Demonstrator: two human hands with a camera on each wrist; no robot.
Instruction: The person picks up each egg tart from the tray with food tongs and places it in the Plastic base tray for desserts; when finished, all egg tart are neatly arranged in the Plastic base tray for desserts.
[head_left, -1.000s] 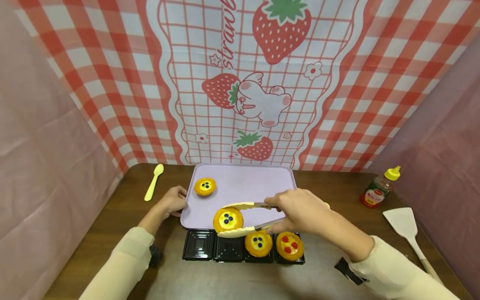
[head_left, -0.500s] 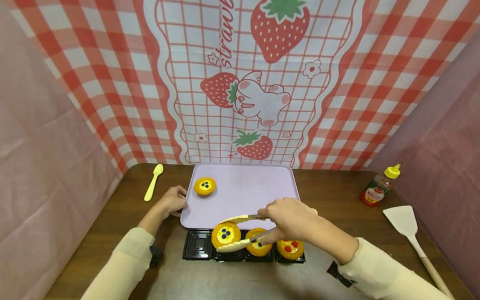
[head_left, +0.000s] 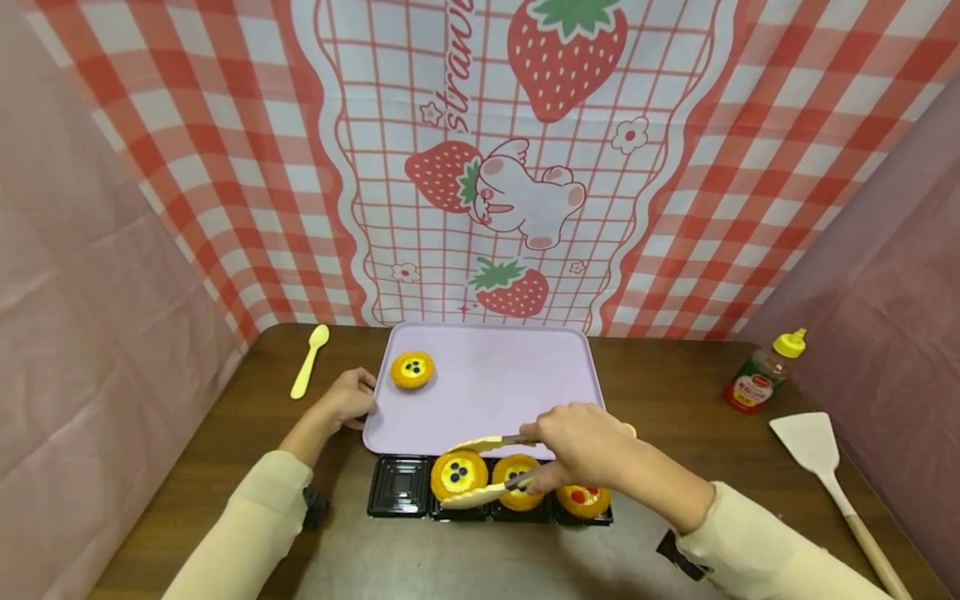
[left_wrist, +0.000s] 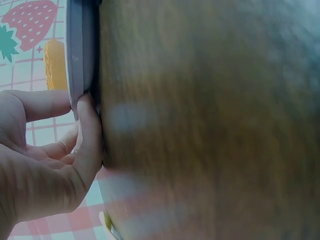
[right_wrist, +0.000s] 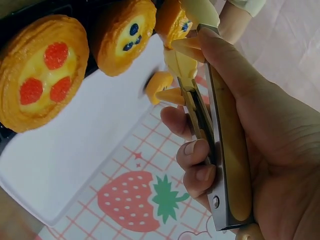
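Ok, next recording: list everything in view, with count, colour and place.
Tray: 1, lilac, against the back cloth
Containers: 4, black, row along the tray's near edge
Blue-topped tarts: 3, golden, one on the tray, one between the tongs' tips at the second container from left, one at the third
Red-topped tart: 1, golden, rightmost container
Tongs: 1, cream and metal, in the right hand
Spoon: 1, yellow, left of the tray
Bottle: 1, red with yellow cap, far right
Spatula: 1, white, wooden handle, right
Table: 1, brown, underneath
Patterned cloth: red and white, behind
Drapes: pink, both sides
Left hand: 1, gripping tray edge
Right hand: 1, holding tongs
Sleeves: 2, cream
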